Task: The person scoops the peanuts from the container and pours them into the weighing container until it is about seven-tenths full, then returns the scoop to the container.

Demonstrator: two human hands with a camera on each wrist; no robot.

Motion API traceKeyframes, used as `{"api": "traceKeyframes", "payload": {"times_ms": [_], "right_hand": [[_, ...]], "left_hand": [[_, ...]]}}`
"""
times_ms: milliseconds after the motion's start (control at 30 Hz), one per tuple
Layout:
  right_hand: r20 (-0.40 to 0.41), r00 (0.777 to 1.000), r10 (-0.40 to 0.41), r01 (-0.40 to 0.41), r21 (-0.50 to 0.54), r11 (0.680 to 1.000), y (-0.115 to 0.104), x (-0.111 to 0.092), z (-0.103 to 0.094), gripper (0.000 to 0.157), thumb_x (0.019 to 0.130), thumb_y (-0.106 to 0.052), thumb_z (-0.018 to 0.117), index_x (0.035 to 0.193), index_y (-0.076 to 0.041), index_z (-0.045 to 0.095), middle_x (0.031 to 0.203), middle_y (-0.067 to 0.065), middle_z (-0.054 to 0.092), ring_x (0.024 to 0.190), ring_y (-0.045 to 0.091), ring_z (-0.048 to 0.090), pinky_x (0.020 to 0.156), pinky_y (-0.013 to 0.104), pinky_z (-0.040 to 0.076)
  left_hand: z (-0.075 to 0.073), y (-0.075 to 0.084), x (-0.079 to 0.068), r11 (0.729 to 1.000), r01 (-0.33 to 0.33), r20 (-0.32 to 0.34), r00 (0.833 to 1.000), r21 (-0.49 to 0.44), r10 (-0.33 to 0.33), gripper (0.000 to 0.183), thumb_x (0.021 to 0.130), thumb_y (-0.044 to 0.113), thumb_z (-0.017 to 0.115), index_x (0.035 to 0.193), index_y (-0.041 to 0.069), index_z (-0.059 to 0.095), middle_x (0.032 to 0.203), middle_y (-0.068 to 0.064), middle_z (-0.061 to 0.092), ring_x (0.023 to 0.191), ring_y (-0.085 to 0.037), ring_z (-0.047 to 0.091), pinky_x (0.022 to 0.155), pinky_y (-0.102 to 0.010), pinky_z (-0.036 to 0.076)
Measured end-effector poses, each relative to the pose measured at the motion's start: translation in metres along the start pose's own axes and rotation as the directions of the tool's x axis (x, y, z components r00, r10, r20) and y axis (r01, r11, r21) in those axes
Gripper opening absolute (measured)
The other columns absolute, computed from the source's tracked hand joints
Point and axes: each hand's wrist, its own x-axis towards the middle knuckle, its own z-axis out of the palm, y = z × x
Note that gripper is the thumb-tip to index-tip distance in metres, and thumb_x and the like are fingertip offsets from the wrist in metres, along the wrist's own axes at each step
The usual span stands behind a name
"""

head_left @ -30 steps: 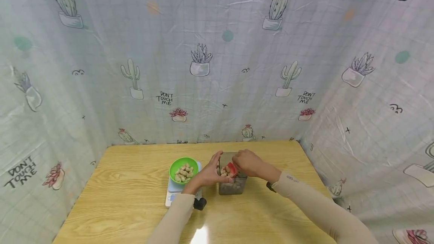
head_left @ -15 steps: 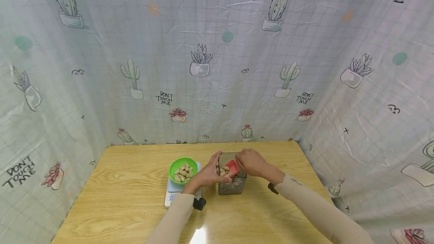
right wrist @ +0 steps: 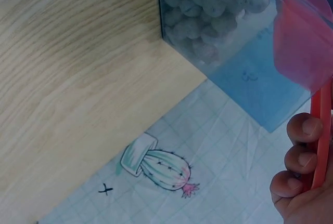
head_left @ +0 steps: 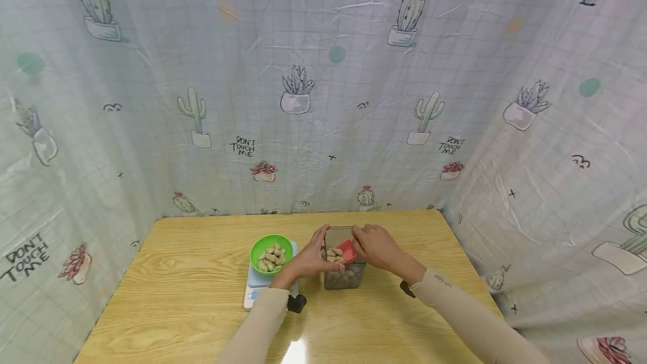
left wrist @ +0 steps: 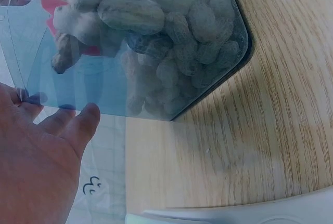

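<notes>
A clear, smoky plastic container (head_left: 343,281) stands on the table, its lower part full of unshelled peanuts (left wrist: 182,31). My left hand (head_left: 309,260) holds it from the left, thumb across the front and fingers along the side. In the left wrist view those fingertips touch the clear wall. My right hand (head_left: 376,246) grips the red handle of a scoop (right wrist: 299,42) at the container's right rim. The scoop's red bowl lies inside the container, tilted, with peanuts at its mouth. Part of the handle is hidden behind my right fingers.
Left of the container, a green bowl (head_left: 254,251) with peanuts sits on a white kitchen scale (head_left: 250,300). My left forearm passes over the scale's right side. A curtain printed with cacti (head_left: 323,128) hangs behind and beside the wooden table (head_left: 177,285).
The scoop has risen slightly inside the container and shows more of its red bowl, while my right hand has shifted a little to the right. My left hand keeps its hold.
</notes>
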Motion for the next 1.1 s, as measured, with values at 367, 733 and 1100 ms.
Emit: {"api": "traceKeyframes", "payload": {"times_ms": [367, 733, 1100], "right_hand": [[0.058, 0.998, 0.025, -0.027, 0.037, 0.999, 0.003, -0.005, 0.0, 0.019, 0.091, -0.028, 0.052, 0.075, -0.02, 0.046, 0.053, -0.012, 0.034, 0.053, 0.007, 0.031, 0.055, 0.025, 0.028], [0.086, 0.985, 0.146, -0.155, 0.104, 0.982, 0.005, -0.007, -0.002, 0.011, 0.089, -0.028, 0.054, 0.082, -0.02, 0.052, 0.063, -0.01, 0.046, 0.058, 0.006, 0.038, 0.055, 0.023, 0.033], [0.15, 0.953, 0.264, -0.289, 0.189, 0.938, 0.007, -0.015, 0.001, 0.012, 0.093, -0.033, 0.052, 0.089, -0.022, 0.053, 0.068, -0.01, 0.046, 0.059, 0.006, 0.037, 0.053, 0.022, 0.031]], "left_hand": [[0.0, -0.003, 0.002, 1.0, -0.01, -0.007, 1.0, 0.009, 0.01, 0.112, 0.068, 0.059, 0.074, 0.145, 0.045, -0.005, 0.159, 0.002, -0.001, 0.142, -0.034, 0.023, 0.103, -0.056, 0.036], [0.0, 0.0, 0.002, 1.0, -0.01, -0.012, 1.0, -0.001, 0.01, 0.111, 0.069, 0.054, 0.076, 0.146, 0.044, -0.004, 0.159, 0.001, 0.001, 0.14, -0.035, 0.027, 0.102, -0.056, 0.037], [0.001, 0.0, 0.002, 1.0, -0.005, -0.008, 1.0, -0.009, 0.005, 0.111, 0.07, 0.052, 0.076, 0.146, 0.045, -0.004, 0.158, 0.003, 0.001, 0.14, -0.034, 0.028, 0.101, -0.056, 0.038]]}}
